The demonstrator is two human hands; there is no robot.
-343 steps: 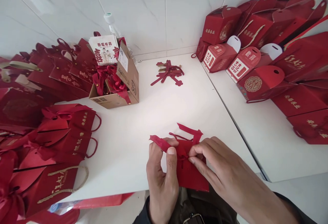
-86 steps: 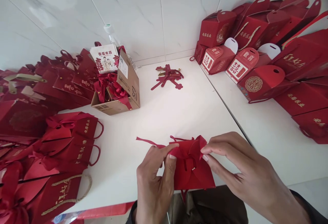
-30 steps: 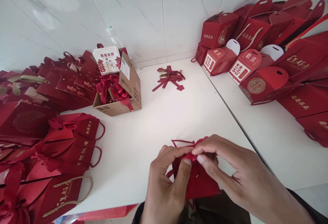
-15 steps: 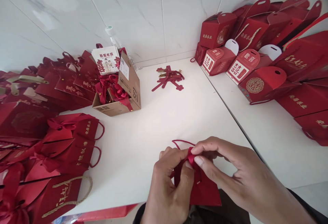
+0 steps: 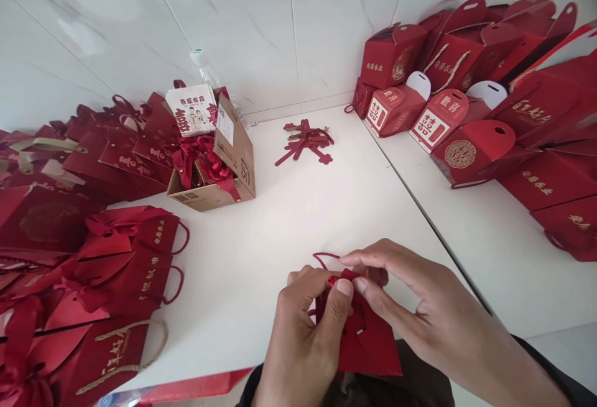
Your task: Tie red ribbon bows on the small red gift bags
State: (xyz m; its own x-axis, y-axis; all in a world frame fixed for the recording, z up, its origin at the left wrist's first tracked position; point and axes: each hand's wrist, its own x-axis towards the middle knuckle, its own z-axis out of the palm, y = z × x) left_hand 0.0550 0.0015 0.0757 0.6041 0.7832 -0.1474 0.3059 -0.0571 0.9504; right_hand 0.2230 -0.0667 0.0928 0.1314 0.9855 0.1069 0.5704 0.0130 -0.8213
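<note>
A small red gift box [image 5: 373, 348] with a thin cord handle [image 5: 321, 256] is held in front of me at the near edge of the table. My left hand [image 5: 310, 323] pinches a red ribbon [image 5: 347, 275] at the top of the box between thumb and index finger. From the other side my right hand [image 5: 401, 289] has its thumb against the same ribbon, with the index finger stretched above it. The ribbon is partly hidden by my fingers, so its shape there is hard to make out.
On the white table [image 5: 280, 227] stands a cardboard box [image 5: 205, 199] holding red ribbons and cards. Red flower-ended straps [image 5: 308, 140] lie in a pile farther back. Finished-looking red gift boxes [image 5: 116, 270] crowd the left; more red boxes [image 5: 396, 109] line the right by the tiled wall.
My left thumb has moved up over the ribbon, which is now flatter under it. My right index finger has lifted away from the ribbon, and its thumb has shifted slightly.
</note>
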